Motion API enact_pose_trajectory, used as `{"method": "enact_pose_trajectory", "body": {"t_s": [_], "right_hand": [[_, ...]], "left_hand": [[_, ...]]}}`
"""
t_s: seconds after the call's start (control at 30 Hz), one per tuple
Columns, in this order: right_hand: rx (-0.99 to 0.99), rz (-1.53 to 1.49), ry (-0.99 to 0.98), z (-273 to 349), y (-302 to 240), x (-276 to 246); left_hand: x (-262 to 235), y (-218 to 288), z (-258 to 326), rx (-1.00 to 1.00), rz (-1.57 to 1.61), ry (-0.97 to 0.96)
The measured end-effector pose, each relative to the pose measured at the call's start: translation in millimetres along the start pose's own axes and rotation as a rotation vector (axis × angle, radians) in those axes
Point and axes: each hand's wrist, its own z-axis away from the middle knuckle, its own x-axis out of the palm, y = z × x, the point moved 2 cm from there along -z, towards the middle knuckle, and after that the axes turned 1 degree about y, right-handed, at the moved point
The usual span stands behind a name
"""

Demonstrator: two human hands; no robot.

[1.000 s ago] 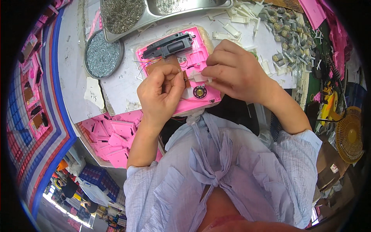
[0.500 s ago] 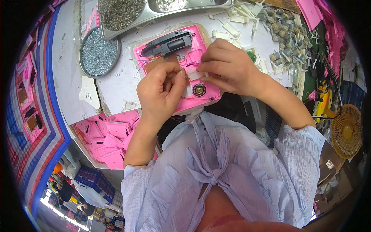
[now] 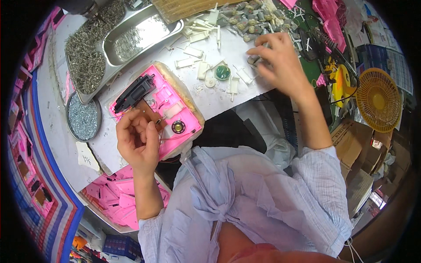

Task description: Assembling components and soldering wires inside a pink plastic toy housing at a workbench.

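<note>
Pink plastic housing lying open-side up on white counter, near its front edge, black component at its 10 o'clock corner, small round speaker at 5 o'clock. Left hand resting on housing's 7 o'clock edge, fingers curled, pinching thin wires. Right hand well apart at 2 o'clock, fingers bent onto pile of small grey motors; whether one is gripped cannot be told. White plastic strips between. Steel trays of screws at 11 o'clock.

Pale blue finely striped shirt, sleeves rolled up, knotted in front.
</note>
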Motion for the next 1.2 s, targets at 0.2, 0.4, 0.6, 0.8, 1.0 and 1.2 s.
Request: {"method": "enact_pose_trajectory", "body": {"t_s": [0.2, 0.4, 0.6, 0.8, 1.0, 1.2], "right_hand": [[0.055, 0.153, -0.194, -17.7, 6.4, 9.0], [-0.222, -0.084, 0.215, -47.1, -36.2, 3.9], [-0.337, -0.545, 0.244, -43.4, -106.9, -7.0], [-0.296, -0.736, 0.062, -26.5, -89.8, -6.0], [-0.259, -0.649, 0.108, -22.5, -97.4, -15.1], [-0.019, -0.921, -0.136, -11.1, -78.2, -18.5]], "left_hand": [[5.6, 16.3, -7.0, 0.052, -0.039, -0.081], [15.5, 39.3, -15.5, -0.011, -0.017, -0.143], [47.3, 63.2, -62.4, -0.283, -0.012, -0.505], [42.5, 53.7, -54.9, -0.229, 0.071, -0.528], [54.3, 70.4, -68.2, 0.037, -0.108, -0.645], [73.9, 84.6, -84.0, 0.005, -0.184, -0.867]]}}
